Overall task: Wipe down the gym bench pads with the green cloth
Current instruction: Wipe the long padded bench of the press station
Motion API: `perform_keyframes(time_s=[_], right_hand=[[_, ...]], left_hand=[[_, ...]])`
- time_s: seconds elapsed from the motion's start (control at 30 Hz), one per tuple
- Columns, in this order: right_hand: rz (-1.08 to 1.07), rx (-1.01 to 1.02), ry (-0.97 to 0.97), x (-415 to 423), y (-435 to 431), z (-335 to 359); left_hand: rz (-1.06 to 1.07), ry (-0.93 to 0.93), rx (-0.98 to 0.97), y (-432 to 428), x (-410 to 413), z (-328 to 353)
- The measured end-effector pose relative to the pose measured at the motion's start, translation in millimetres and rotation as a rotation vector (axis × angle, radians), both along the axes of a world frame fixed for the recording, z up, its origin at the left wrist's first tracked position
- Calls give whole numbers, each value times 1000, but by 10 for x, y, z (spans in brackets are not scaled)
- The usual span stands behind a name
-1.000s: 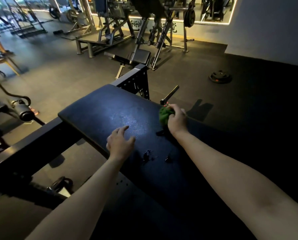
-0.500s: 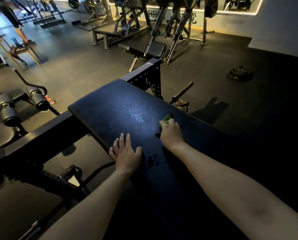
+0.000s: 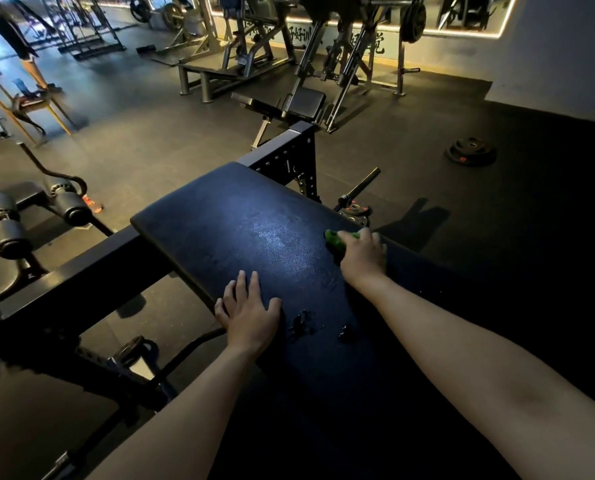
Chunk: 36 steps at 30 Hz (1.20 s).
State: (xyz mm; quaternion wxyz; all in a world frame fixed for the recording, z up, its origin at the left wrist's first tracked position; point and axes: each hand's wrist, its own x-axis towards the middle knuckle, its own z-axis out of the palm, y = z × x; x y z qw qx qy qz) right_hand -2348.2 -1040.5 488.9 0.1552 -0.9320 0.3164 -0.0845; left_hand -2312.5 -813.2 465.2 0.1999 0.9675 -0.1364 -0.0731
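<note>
Only the head view here, looking down over your two bare arms at the bench pad, a dark, grainy slab running from near right up to far left. Light catches a sheen across its middle.

Your right hand sits on the pad's right edge with its fingers curled down over the green cloth. The cloth is bunched up under the hand and pressed against the pad, with only a bit of green poking out on the far-left side of your knuckles.

Your left hand lies flat on the pad's left edge, nearer to you than the right one. Its fingers are straight and spread and the thumb points right, so it's holding nothing, just resting there.

Between your two wrists, a few dark droplets sit on the pad surface.

Around it: a black frame beam runs off to the left from under the pad, with roller pads beyond it at far left. Just past the pad's right edge a bar angles up from a small plate on the floor. A weight plate lies flat on the floor further right. Far back there's another bench and machines along a lit wall. Someone's legs show at the far left.
</note>
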Motion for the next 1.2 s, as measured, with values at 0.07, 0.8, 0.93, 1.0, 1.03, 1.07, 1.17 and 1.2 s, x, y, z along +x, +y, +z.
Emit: perform_keyframes(time_s=[0.07,0.8,0.93,1.0,1.03,1.07,1.17,1.2], right_hand=[[25,35,-50,24,226,-7],[228,232,-167,52,1012,-141],[414,174,-96,-18,1013,-7],[272,49,-106,-61,718,-2],[162,21,-89,-111,544,-4],[69,22,-63,-150,403,-9],[-5,49,-3,-221,408,-3],[15,57,-14,-213,536,-7]], left_hand=[[6,9,0,-8,0,8],[-52,-7,24,37,29,-33],[-87,-16,21,75,42,-51],[-115,-4,6,101,63,-43],[-129,0,-3,126,64,-41],[-143,2,-16,150,74,-33],[-180,19,-43,184,87,-36],[-192,26,-44,191,105,-37]])
